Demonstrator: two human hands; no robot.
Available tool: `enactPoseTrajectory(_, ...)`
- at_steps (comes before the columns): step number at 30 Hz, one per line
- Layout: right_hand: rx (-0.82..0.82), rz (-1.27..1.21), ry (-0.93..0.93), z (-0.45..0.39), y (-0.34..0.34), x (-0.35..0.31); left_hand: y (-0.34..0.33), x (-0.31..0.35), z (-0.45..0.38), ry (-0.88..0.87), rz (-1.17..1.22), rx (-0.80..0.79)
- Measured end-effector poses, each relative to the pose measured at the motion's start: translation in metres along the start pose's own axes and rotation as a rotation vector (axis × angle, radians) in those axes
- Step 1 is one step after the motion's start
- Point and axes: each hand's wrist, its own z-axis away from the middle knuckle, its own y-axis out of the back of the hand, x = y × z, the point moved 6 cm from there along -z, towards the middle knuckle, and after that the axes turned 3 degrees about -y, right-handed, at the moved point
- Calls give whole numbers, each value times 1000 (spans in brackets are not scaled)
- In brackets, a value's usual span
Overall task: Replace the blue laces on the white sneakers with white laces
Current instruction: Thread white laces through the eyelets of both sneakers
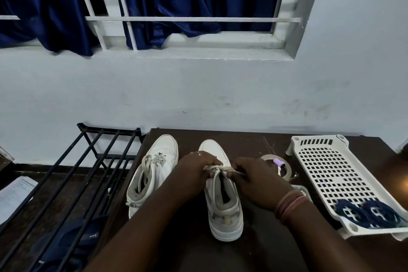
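Observation:
Two white sneakers stand side by side on the dark table, toes toward the wall. The left sneaker (154, 172) carries a white lace, its ends hanging loose into the opening. Over the right sneaker (223, 207) both hands meet at the top eyelets. My left hand (194, 170) pinches one end of the white lace (217, 169), and my right hand (258, 180) pinches the other end. Two coiled blue laces (366, 213) lie in the white perforated tray (331, 168) at the right.
A tape roll (286, 169) with a small purple item lies between the right sneaker and the tray. A black metal rack (88, 165) stands left of the dark table (254, 139). Papers (15, 196) and a dark blue bag (66, 247) sit below it. A wall closes the back.

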Motion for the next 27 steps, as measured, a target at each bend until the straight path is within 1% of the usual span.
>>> enactPoseTrajectory(2,2,-17,9,1,2,-2,3,0,2,30,76,32)
enactPoseTrajectory(5,12,-90,2,2,6,-6,-1,3,3,54,139,-21)
enactPoseTrajectory(7,13,-132,-11,1,5,-8,-4,9,3,9,82,-55)
enactPoseTrajectory(9,28,-165,-21,0,7,-11,-4,10,-2,-32,-34,-29)
enactPoseTrajectory(11,48,-190,-39,-3,11,-9,-3,3,-4,-19,-115,-3)
enactPoseTrajectory(13,50,-205,-50,-5,16,-7,2,1,-4,15,-127,16)
enactPoseTrajectory(16,45,-243,-33,-5,24,-7,10,6,2,142,-85,31)
enactPoseTrajectory(20,-32,-509,-169,-1,24,-4,16,16,14,309,7,138)
enactPoseTrajectory(21,-61,-568,-196,1,24,-6,16,17,17,366,75,144)
enactPoseTrajectory(24,-151,-668,-225,6,27,-15,14,24,27,538,469,168)
enactPoseTrajectory(26,-249,-732,-228,11,24,-23,12,29,34,614,674,179)
enactPoseTrajectory(27,-290,-759,-225,13,20,-28,9,30,38,639,739,173)
